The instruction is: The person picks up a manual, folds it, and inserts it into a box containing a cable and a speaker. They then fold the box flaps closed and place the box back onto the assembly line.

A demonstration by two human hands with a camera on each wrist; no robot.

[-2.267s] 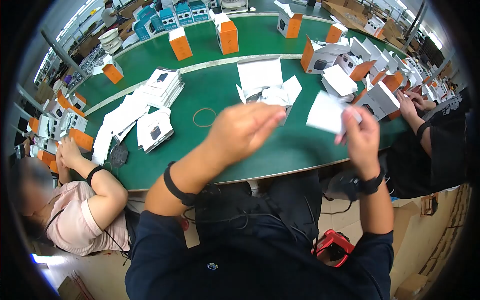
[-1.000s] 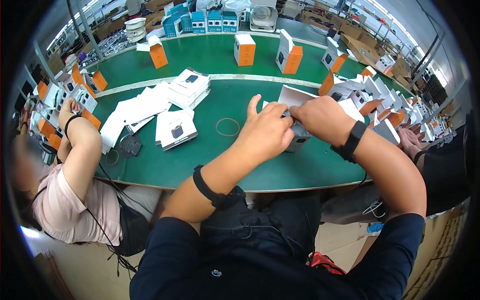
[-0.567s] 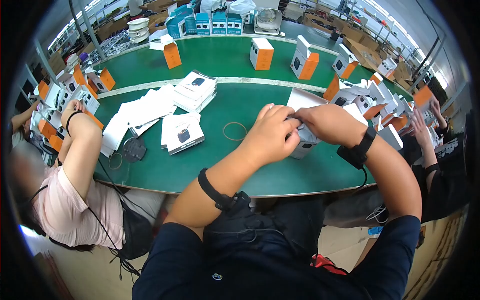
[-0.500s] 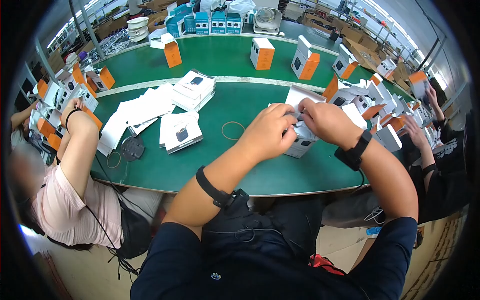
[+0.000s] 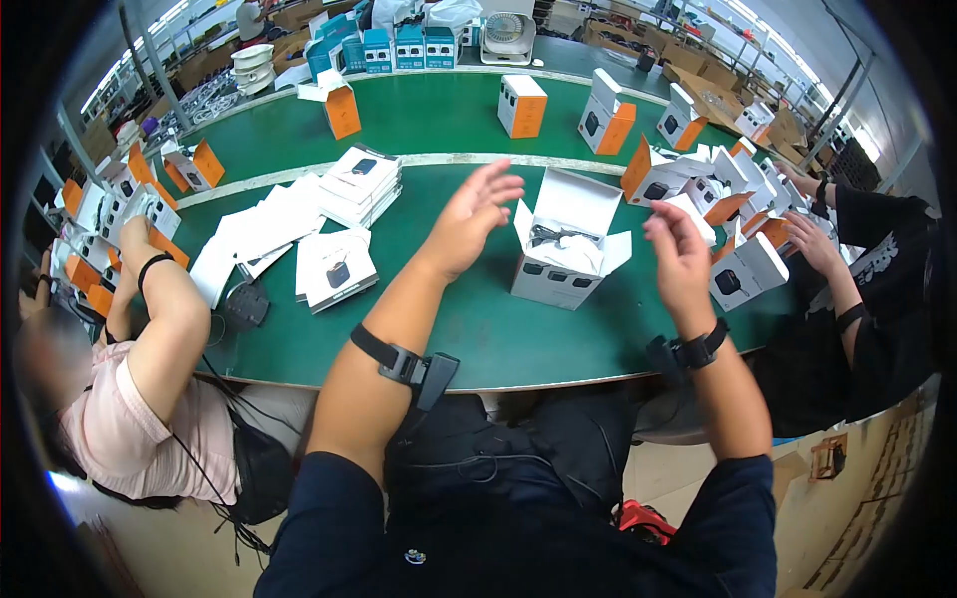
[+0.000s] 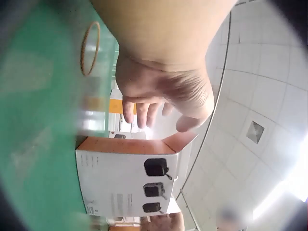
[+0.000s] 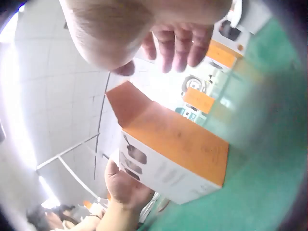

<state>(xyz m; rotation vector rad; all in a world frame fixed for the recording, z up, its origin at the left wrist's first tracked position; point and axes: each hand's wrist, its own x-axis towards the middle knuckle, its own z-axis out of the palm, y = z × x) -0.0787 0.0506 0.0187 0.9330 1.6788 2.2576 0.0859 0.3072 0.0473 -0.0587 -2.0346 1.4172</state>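
Note:
A white and orange carton (image 5: 554, 286) stands on the green table with its lid raised and side flaps spread. Inside its mouth a coiled dark cable (image 5: 543, 235) lies beside white wrapped contents (image 5: 580, 249). Left of the carton my left hand (image 5: 467, 221) is raised with the fingers extended, holding nothing. To the right, my right hand (image 5: 680, 267) hovers clear of the flap, fingers loosely bent around nothing. Pictures of small black devices show on the carton (image 6: 122, 180) in the left wrist view. The carton's orange side (image 7: 178, 139) faces the right wrist view.
Stacked white printed packs (image 5: 361, 187) and a smaller stack (image 5: 335, 267) lie at left, near loose white sheets (image 5: 261, 231). More open cartons (image 5: 743, 274) crowd the right. Several cartons stand along the far green strip (image 5: 429, 110). People sit on both sides.
My hands were together over the carton's mouth half a second ago; they have since parted to either side, leaving the open carton in view. The white sheet held earlier is out of my right hand.

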